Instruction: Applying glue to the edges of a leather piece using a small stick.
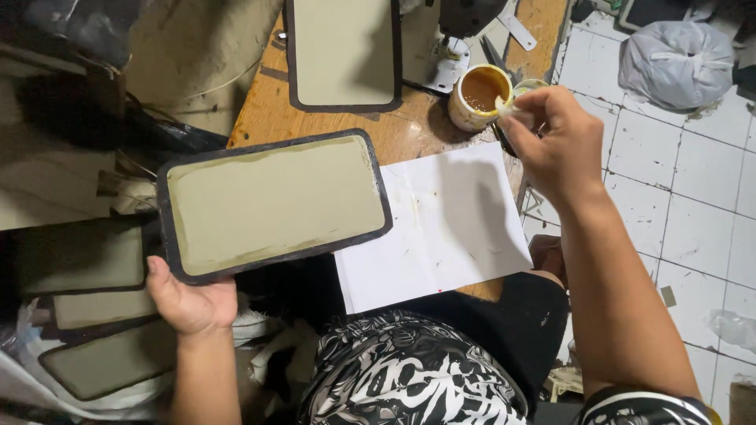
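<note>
My left hand point(189, 303) grips the near left corner of a flat rectangular panel point(272, 203), beige in the middle with a black border, and holds it above my lap. My right hand point(555, 142) is raised over the table's right side, fingers pinched on a small pale applicator point(510, 112) just beside an open can of amber glue point(480, 94). A white sheet of paper point(441, 224) lies on the wooden table point(268, 118) between the two hands.
A second beige panel point(344, 51) lies at the far side of the table by a sewing machine base point(441, 63). Several similar panels point(87, 315) are stacked at the left. White tiled floor and a tied plastic bag point(677, 59) are at the right.
</note>
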